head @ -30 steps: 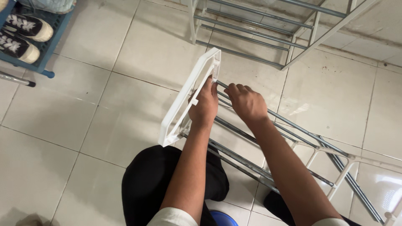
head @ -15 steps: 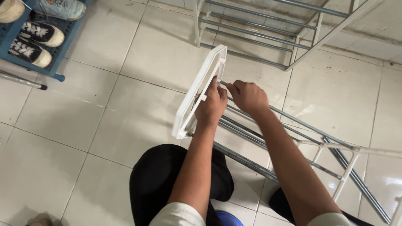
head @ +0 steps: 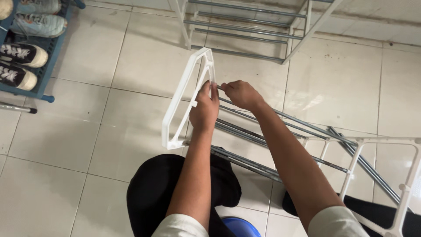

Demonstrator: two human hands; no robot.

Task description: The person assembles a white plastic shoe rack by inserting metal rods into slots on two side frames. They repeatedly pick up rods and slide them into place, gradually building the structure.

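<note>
A white plastic side frame (head: pixel 182 102) stands on edge over the tiled floor. My left hand (head: pixel 204 109) grips its inner bar near the top. My right hand (head: pixel 240 94) is closed on the end of a grey metal rod (head: pixel 280 116), right where it meets the frame. Several more metal rods (head: pixel 245 162) run from the frame down to the right, towards a second white side frame (head: pixel 372 169). My knees in black trousers (head: pixel 153 193) are below the rack.
A finished white rack with metal rods (head: pixel 245 26) stands at the top middle. A blue shoe rack (head: pixel 41 66) with several shoes (head: pixel 19 55) is at the top left. A blue round object (head: pixel 239 228) shows at the bottom edge.
The view has shifted, so the rack sits lower and more to the left. My right hand has moved closer to my left hand, up against the frame's top end. Both hands keep their hold.
</note>
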